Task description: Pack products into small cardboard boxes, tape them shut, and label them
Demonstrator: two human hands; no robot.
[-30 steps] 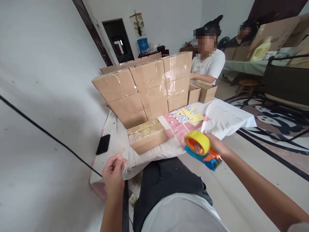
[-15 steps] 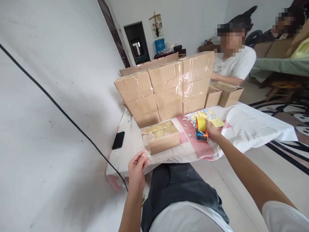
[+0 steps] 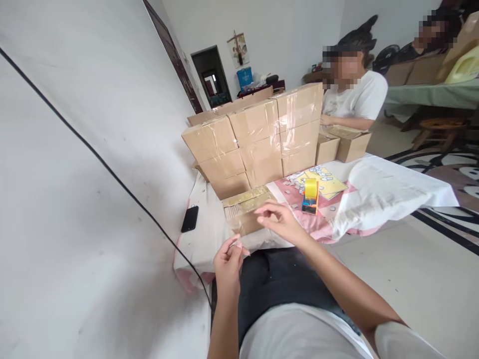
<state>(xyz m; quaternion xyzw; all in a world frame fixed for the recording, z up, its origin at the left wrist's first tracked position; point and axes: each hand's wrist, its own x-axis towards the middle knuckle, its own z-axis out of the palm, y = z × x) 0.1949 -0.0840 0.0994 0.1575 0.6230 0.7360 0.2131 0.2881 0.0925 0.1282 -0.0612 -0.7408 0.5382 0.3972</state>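
My left hand [image 3: 228,259] is pinched closed at the near left corner of a cardboard box [image 3: 252,224]. Between its fingertips is what looks like a small piece of clear tape, only partly visible. Over the front of that box reaches my right hand [image 3: 280,223], its fingers apart and nothing in them. Brown tape runs across the box top, and a striped patch shows at its left end. To the right of the box, a tape dispenser [image 3: 310,197] with a yellow roll and a blue and orange body rests on the cloth.
Taped cardboard boxes [image 3: 258,137] are stacked behind. Two more boxes [image 3: 354,144] stand right of the stack, near a person in a white shirt [image 3: 355,102]. A phone [image 3: 190,219] lies at left. Small white pieces surround a yellow sheet [image 3: 333,188]. A black cable [image 3: 123,187] crosses the wall.
My right hand has let go of the tape dispenser, leaving it on the table, and has moved left over the box. My left hand stays pinched near the box corner.
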